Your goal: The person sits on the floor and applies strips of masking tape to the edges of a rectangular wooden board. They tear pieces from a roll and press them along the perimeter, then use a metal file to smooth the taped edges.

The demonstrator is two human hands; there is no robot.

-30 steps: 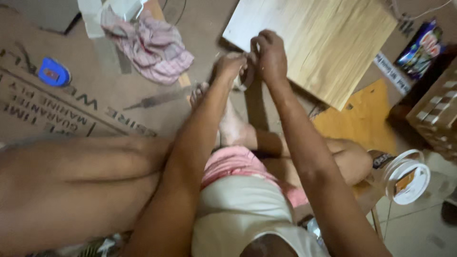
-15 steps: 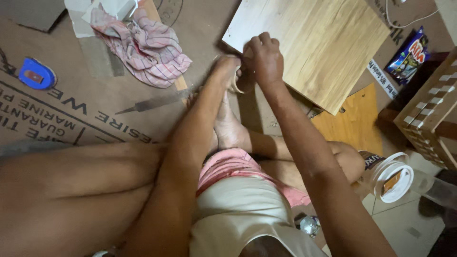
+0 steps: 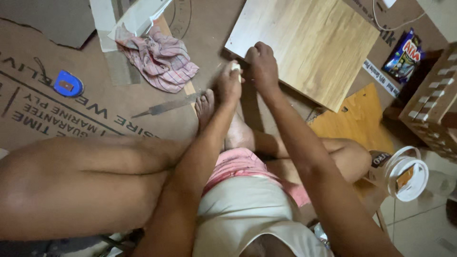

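A light wooden board (image 3: pixel 304 43) lies on the cardboard-covered floor in front of me. Both hands meet at its near left edge. My left hand (image 3: pixel 228 88) pinches a small white piece (image 3: pixel 235 67) against that edge. My right hand (image 3: pixel 261 66) is curled into a fist right beside it, knuckles up, resting on the board's edge. Whatever is inside its fingers is hidden. My bare foot (image 3: pixel 205 107) lies just below the hands, and my legs are folded under my arms.
A metal file (image 3: pixel 166 105) lies left of my foot, with a checked cloth (image 3: pixel 159 57) behind it and a blue tape measure (image 3: pixel 68 84) further left. On the right are a snack packet (image 3: pixel 404 50), a yellow board (image 3: pixel 357 119), a wooden crate (image 3: pixel 433 95) and a white tub (image 3: pixel 404 173).
The view has shifted a little. Both hands have stayed together at the board's edge, and the small white piece now shows at my left fingertips.
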